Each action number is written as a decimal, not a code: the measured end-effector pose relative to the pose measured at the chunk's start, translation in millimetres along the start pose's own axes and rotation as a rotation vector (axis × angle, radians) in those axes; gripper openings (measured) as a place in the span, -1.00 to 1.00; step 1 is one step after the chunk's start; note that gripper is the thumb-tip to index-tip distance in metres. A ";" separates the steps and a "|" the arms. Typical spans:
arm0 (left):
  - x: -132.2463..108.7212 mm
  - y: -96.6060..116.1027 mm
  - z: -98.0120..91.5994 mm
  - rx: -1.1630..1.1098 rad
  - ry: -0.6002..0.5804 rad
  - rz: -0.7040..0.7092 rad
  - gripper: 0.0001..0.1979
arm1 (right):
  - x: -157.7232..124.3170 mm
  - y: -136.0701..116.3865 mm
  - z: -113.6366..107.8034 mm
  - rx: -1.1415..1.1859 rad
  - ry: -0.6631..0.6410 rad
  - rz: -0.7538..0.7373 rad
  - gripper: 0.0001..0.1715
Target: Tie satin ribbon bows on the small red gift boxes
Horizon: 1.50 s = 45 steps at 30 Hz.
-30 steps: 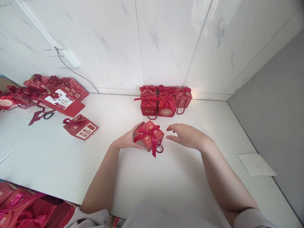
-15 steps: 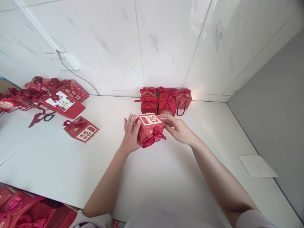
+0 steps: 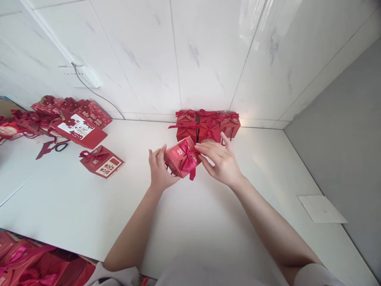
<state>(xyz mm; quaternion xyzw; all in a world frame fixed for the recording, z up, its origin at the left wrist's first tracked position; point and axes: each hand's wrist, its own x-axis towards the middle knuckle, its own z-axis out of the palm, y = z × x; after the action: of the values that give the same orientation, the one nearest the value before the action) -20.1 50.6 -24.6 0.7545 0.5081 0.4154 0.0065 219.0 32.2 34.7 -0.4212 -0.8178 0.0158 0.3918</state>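
A red gift box (image 3: 176, 158) with a magenta ribbon bow (image 3: 188, 158) is held above the white table, tilted so its bow side faces me. My left hand (image 3: 159, 169) grips it from the left, fingers along the far left edge and thumb near the bottom. At the box's right edge is my right hand (image 3: 223, 162), its fingers stretched and spread, the fingertips touching the box beside the bow. Just behind stand several similar red gift boxes (image 3: 187, 133) with bows, grouped against the wall.
Another red gift box (image 3: 102, 162) lies on its side at left. Beyond it are piled red bags and boxes (image 3: 80, 129) and a black loop (image 3: 61, 147). More ribboned boxes (image 3: 44, 266) fill the lower left corner. A white sheet (image 3: 322, 209) lies at the right edge.
The gift box has turned in my hands: its labelled face was on top, and now the bow side faces up toward me. My right hand has shifted its fingers, which are more spread.
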 end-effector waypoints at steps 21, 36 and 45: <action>-2.3 8.9 17.4 -0.952 -0.162 -0.472 -0.38 | -0.9 24.5 -0.9 -0.178 0.085 0.073 -0.78; -4.3 13.2 14.6 -0.260 0.188 -0.128 0.01 | 3.1 -18.9 4.8 0.587 -0.383 0.701 -0.68; -8.8 -5.0 21.6 -0.435 0.042 -0.065 0.01 | 6.8 10.3 -18.2 0.797 -0.094 0.682 -0.72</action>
<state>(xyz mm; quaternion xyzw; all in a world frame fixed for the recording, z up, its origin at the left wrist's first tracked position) -11.5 55.1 -46.4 0.7099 0.4306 0.5302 0.1718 235.6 38.0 47.9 -0.4807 -0.5816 0.4708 0.4572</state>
